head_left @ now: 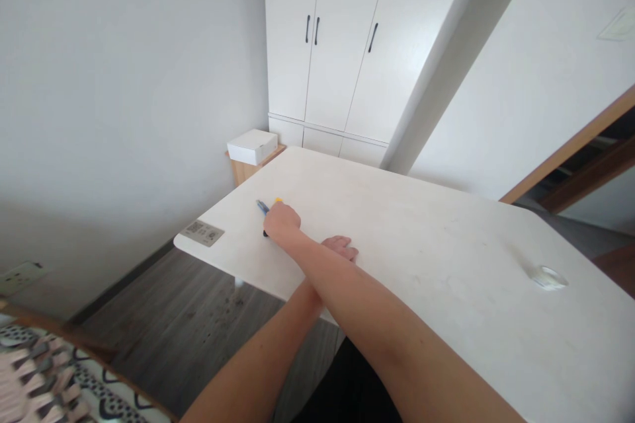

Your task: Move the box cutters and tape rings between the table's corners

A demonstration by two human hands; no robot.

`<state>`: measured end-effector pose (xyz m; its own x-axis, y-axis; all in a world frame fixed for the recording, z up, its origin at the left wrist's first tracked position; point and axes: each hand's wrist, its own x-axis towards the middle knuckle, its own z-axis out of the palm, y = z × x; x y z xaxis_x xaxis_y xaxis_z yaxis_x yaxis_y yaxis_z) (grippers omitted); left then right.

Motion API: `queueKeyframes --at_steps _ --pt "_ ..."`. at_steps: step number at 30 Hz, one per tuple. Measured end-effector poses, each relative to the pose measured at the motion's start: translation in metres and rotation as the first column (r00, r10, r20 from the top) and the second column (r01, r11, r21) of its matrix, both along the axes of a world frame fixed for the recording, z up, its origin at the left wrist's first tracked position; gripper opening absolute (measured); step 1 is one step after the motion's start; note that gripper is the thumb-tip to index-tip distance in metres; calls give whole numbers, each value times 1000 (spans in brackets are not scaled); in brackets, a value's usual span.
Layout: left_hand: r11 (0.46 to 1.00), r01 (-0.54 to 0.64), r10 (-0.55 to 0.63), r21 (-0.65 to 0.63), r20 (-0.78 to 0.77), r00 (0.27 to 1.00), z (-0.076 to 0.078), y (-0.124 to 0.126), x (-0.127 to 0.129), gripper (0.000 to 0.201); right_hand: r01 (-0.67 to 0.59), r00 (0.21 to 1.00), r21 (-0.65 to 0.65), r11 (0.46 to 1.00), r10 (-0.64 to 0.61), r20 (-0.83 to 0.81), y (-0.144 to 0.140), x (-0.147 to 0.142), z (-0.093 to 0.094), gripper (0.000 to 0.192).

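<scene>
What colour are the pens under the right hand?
The pens show blue, yellow and black bits beside the right hand; head view, mostly hidden.

white box (252, 145) on wooden stand | wardrobe (347, 46) (black handles) | tape roll (550, 277) | label sticker (202, 232)

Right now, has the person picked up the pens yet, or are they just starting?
Just starting, it seems. Nothing looks done: the pens lie on the white table. In hand: the right hand covers them, grip unclear; the left hand rests flat. Left: lifting them. The tape roll sits untouched.
</scene>
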<state>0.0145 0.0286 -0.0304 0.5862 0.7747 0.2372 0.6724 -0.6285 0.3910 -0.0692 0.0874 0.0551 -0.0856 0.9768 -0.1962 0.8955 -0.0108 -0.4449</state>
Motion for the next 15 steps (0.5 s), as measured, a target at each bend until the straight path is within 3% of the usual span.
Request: queueKeyframes --at_steps 5,12,15 --pt "999 -39 39 8 -14 999 9 -5 2 25 -72 997 57 996 72 -3 -12 -8 4 26" --pt "999 -48 49 10 -32 998 13 -4 1 26 92 996 14 996 -92 0 -12 -9 -1 43" --pt "999 -30 31 13 -39 999 11 -2 -3 25 10 999 -18 1000 -11 -38 -8 4 2 42"
